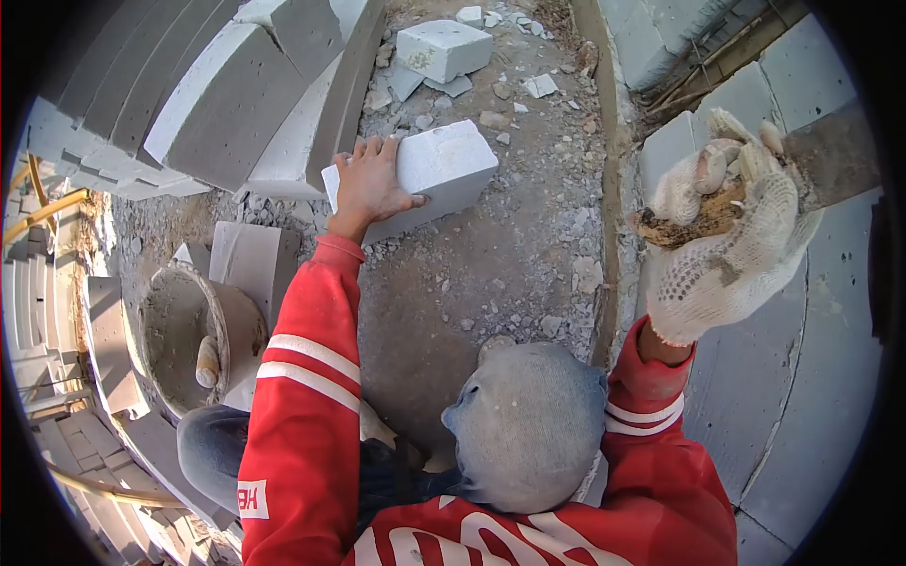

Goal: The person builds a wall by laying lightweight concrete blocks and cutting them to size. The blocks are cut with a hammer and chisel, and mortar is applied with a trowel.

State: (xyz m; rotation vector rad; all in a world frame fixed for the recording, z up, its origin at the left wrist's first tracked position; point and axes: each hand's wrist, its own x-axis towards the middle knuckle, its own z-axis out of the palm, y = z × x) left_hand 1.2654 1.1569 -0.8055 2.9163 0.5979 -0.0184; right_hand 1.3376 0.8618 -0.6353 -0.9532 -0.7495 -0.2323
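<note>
My bare left hand [366,185] lies across one end of a white aerated concrete block [448,160], its fingers over the far side and thumb on the near side. The block rests on the rubble-strewn ground. Raised at the right, my right hand [731,236] wears a white knit glove with dotted grip. Its fingers are wrapped round the rough wooden handle [698,222] of a tool with a wide, dull metal blade [835,156]. The blade points right, in front of the block wall [755,387].
To the left stands a mortar-caked bucket [247,330] with a handle-like piece [208,362] inside. Large blocks [222,99] are stacked at the upper left. Farther ahead, another block [444,49] lies among broken chips. A ledge [613,189] runs along the wall's foot.
</note>
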